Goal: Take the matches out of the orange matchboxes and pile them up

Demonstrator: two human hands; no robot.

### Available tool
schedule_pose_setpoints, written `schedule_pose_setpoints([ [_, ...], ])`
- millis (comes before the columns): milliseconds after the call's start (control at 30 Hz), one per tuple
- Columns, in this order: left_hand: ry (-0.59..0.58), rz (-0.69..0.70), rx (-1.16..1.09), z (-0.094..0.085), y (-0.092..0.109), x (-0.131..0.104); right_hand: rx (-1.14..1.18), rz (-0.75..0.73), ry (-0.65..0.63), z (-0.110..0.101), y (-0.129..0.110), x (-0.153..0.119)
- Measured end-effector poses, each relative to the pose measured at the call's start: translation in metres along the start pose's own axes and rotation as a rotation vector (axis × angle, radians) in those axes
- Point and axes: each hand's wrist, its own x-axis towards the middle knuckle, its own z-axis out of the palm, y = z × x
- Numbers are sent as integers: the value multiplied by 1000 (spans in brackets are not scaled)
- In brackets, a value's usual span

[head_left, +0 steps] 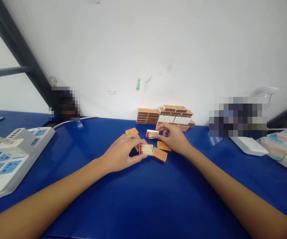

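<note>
1. The left hand [122, 152] has its thumb and fingers closed about the near tray [153, 150], a small matchbox drawer, at its left end.
2. The right hand [172, 136] pinches the far tray [152, 130] by its right end, thumb on the near side and forefinger on the far side.
3. Both trays are uncovered, just in front of the person's middle, the far one slightly beyond the near one. Each holds loose matches [147, 149], red heads toward the left; they should weigh almost nothing and spill if a tray tips.
4. The trays look like thin card: stiff enough to lift, likely to buckle under a hard squeeze. The long side walls or the corners should offer the safest hold, with light, level pressure.
5. Just right of the near tray lies an orange matchbox [160, 155]; at this size I cannot tell whether the two touch. Its printed card should be smooth but easy to grip by the edges.
6. Farther out, against the wall [103, 56], stand a left stack [147, 116] and a larger right stack [175, 110]. Such light boxes would probably shift at a nudge on the glossy blue tabletop [143, 196].
</note>
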Motion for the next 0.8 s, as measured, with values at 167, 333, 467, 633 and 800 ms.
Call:
schedule_pose_setpoints([
  [167,-2,34,25,-7,2,1,-63,-36,-24,-6,-6,-3],
  [333,49,88,103,-9,-2,2,-133,-96,-34,-8,-8,-6],
  [467,79,116,135,-9,-6,2,-147,-115,-21,-7,-6,-9],
  [633,98,124,136,-8,-6,2,-130,-121,3,-8,-6,-11],
  [800,101,123,140,-8,-7,2,-126,-159,54,-10,-11,-16],
])
